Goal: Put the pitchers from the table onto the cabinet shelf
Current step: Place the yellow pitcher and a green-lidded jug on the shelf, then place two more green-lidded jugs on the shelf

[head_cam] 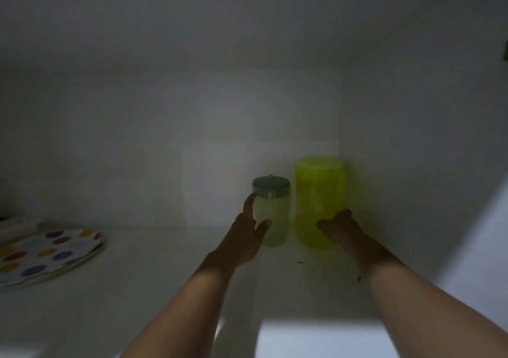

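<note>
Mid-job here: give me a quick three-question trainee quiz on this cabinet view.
1. True or false: the green pitcher stands upright on the cabinet shelf.
2. Which stands nearer the right cabinet wall? A. the clear pitcher with the teal lid B. the green pitcher
3. Fill in: the polka-dot plate lies at the shelf's ____ side.

Key
1. True; the right hand is at its base.
2. B; the left hand is open at the clear one.
3. Left.
</note>
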